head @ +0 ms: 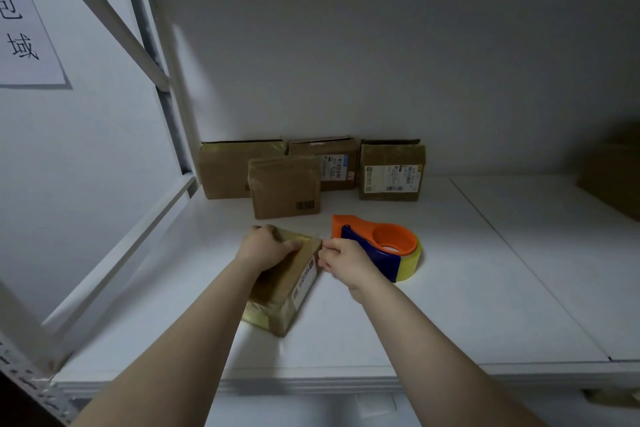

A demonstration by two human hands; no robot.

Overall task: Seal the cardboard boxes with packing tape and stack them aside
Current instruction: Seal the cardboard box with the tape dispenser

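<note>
Head view: A white shelf [502,288] holds everything. On it lies a tape dispenser [379,244], orange and blue, with a roll of yellowish tape [412,263] in it.

Just to the left of the tape dispenser lies a small brown box [294,284]. It has shiny tape over it and a white label on the side that faces the tape dispenser. The box lies at a slant and looks a bit blurry.

The left hand [266,246] grips the far end of the box, with the fingers curled over its top edge.

The right hand [343,262] is between the box and the tape dispenser, right against the blue part. Its fingers are bunched up close by the far corner of the box. I cannot tell if they pinch anything.

Behind the tape dispenser, four other boxes [391,170] stand near the back wall. One of them stands in front of the rest.

Far to the right of the tape dispenser, a big brown box [613,180] sits in the dark. Far to its left, a paper sign [27,28] hangs on the wall.
</note>
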